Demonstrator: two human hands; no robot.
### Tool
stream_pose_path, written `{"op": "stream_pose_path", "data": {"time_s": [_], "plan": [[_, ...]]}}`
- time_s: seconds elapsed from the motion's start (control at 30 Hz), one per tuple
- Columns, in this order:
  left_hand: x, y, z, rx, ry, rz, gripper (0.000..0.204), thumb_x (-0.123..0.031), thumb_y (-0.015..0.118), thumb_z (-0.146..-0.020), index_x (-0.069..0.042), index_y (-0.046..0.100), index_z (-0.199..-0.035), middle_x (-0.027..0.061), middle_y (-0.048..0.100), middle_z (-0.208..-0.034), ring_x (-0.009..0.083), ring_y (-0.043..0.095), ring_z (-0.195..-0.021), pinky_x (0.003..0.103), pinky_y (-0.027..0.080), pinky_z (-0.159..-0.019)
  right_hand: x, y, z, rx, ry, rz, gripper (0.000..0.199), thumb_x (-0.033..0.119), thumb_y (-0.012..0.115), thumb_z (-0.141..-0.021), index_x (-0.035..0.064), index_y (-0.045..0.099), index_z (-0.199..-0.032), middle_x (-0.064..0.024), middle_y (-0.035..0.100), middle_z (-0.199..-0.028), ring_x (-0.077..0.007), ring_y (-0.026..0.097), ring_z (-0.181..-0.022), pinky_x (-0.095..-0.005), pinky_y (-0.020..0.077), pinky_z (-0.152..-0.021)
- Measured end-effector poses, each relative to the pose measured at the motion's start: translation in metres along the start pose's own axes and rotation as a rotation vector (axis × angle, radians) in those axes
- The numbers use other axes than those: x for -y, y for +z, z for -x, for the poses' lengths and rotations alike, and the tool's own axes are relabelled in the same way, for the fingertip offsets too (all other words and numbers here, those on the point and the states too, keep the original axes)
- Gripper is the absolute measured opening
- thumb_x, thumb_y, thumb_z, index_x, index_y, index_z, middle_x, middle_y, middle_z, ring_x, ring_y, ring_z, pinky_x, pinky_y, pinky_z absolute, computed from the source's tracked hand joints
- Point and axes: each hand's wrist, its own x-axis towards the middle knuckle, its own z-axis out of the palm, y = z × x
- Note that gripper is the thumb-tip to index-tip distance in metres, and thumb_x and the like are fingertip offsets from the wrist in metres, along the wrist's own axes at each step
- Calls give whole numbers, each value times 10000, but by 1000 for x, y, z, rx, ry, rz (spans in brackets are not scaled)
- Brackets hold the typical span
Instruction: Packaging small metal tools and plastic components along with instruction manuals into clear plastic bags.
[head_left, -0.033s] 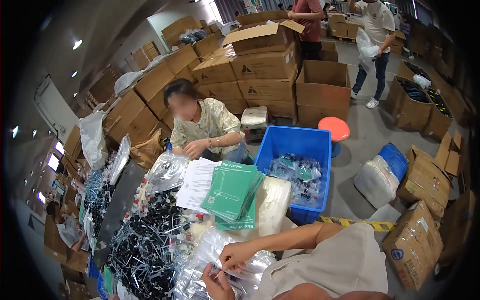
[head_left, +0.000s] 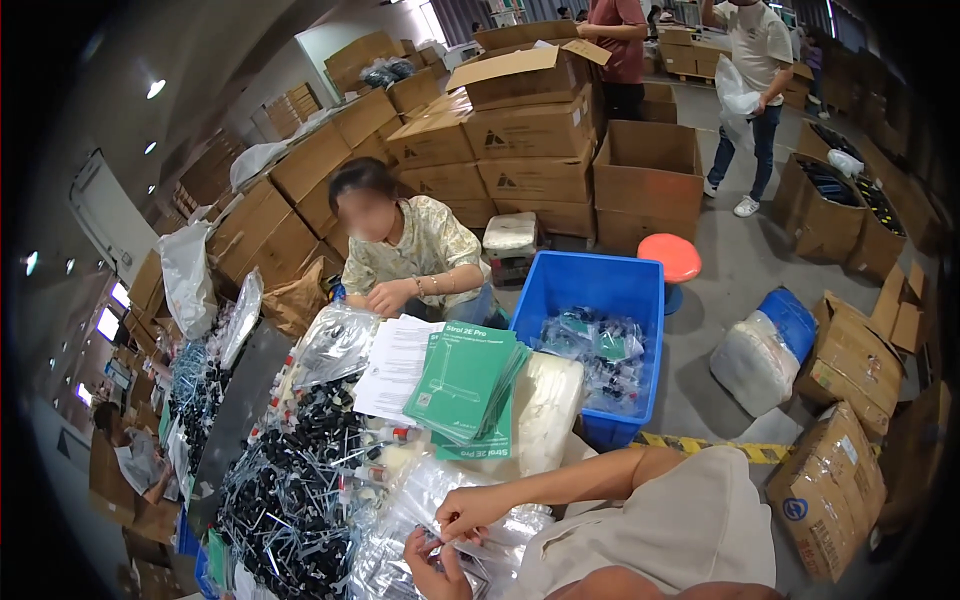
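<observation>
Low in the view, my right hand (head_left: 472, 508) pinches at clear plastic over a heap of flat clear plastic bags (head_left: 408, 500). Just below it, my left hand (head_left: 436, 574) has its fingers curled close to the right fingertips, around something small that I cannot make out. Left of my hands spreads a large pile of metal hex keys and black parts (head_left: 290, 500). Small clear packets with red ends (head_left: 370, 473) lie between that pile and the bags. Green booklets (head_left: 462, 375) and white printed sheets (head_left: 390, 370) are stacked beyond my hands.
A blue bin (head_left: 640, 330) holds several filled clear packets. Across the table sits a co-worker (head_left: 405, 250), hands near more plastic bags (head_left: 335, 345). A white wrapped bundle (head_left: 548, 400) stands beside the booklets. An orange stool (head_left: 668, 258) and cardboard boxes (head_left: 530, 150) are behind.
My two hands have shifted very slightly, with the fingertips closer together. Everything else looks the same.
</observation>
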Motion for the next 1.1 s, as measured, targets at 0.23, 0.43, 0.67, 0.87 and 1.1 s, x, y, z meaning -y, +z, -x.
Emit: {"op": "stream_pose_path", "data": {"time_s": [0.23,0.43,0.67,0.87,1.1], "plan": [[10,-1,2,22,92,-334,406,-71,715,-738,-7,485,-1067,33,530,-817,69,482,-657,209,405,-542,3,23,-13,-162,-147,34,274,254,637,-853,32,559,-714,-7,553,-588,-83,502,-457,-243,398,-413],[75,-16,-1,-62,62,201,334,3,519,-877,39,462,-1204,77,614,-833,52,541,-620,166,411,-509,-7,35,-14,-253,-236,167,318,285,600,-880,31,523,-704,-27,552,-582,-98,530,-470,-271,410,-448],[30,-15,7,-9,-68,161,102,-65,487,-914,24,535,-926,28,549,-629,58,480,-492,209,400,-442,-8,44,-17,-243,-184,241,301,295,462,-926,26,496,-794,-110,569,-614,-225,589,-501,-352,445,-478],[-25,1,7,-107,92,-251,89,-75,565,-840,5,557,-801,96,521,-574,136,473,-502,263,378,-483,-19,40,-15,-403,-325,500,264,253,463,-882,14,495,-775,-193,570,-695,-383,563,-642,-445,433,-584],[7,-25,-3,-302,79,-368,67,-27,546,-831,-14,506,-779,100,519,-639,157,492,-548,282,404,-539,9,43,2,-284,-256,379,240,217,517,-861,6,491,-750,-181,559,-669,-362,551,-624,-418,424,-574]]}}
